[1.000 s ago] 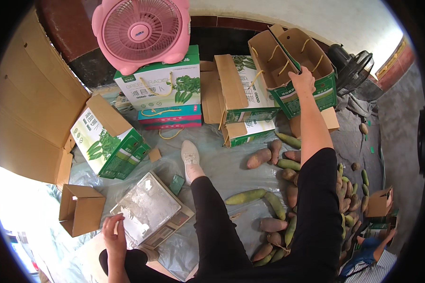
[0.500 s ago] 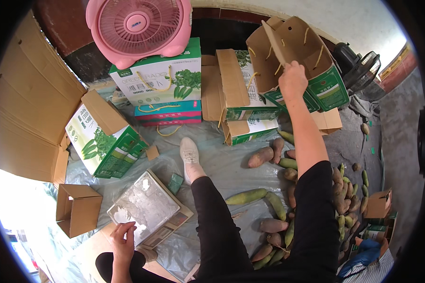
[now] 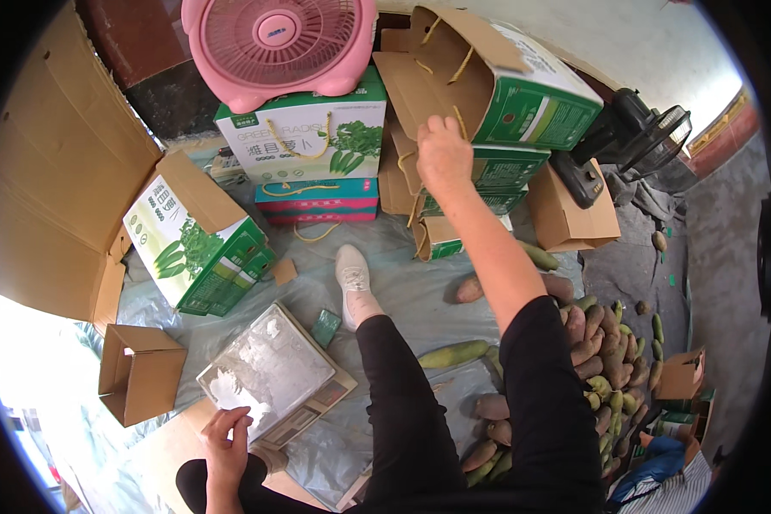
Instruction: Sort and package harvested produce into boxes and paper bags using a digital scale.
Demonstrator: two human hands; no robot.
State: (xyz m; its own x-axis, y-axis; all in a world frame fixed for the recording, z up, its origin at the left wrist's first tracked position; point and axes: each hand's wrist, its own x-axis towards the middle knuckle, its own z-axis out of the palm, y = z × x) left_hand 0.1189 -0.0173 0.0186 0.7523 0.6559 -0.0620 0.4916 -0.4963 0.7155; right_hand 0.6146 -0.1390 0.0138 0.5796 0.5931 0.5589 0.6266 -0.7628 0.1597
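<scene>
My right hand (image 3: 445,157) is closed on the edge of an open green-and-white carton (image 3: 535,111) with yellow cord handles. This carton lies tilted on top of other similar cartons (image 3: 501,176), its opening facing left. My left hand (image 3: 227,441) hovers by the near corner of a low platform scale (image 3: 270,368) with a worn silvery plate. Its fingers are curled together, and nothing shows in them. Radishes and sweet potatoes (image 3: 604,343) lie in a heap right of my leg, partly hidden by my right arm.
A pink fan (image 3: 276,32) stands on a white-and-green carton (image 3: 300,141) at the back. Another open carton (image 3: 193,240) and a small brown box (image 3: 141,374) are left. A black fan (image 3: 617,141) stands by a brown box (image 3: 574,206) at right. Someone's blue-clothed part (image 3: 660,467) shows lower right.
My right hand has moved left and swung the carton round onto the stacked cartons, so its opening faces left. The brown box by the black fan shows more. My left hand stays near the scale.
</scene>
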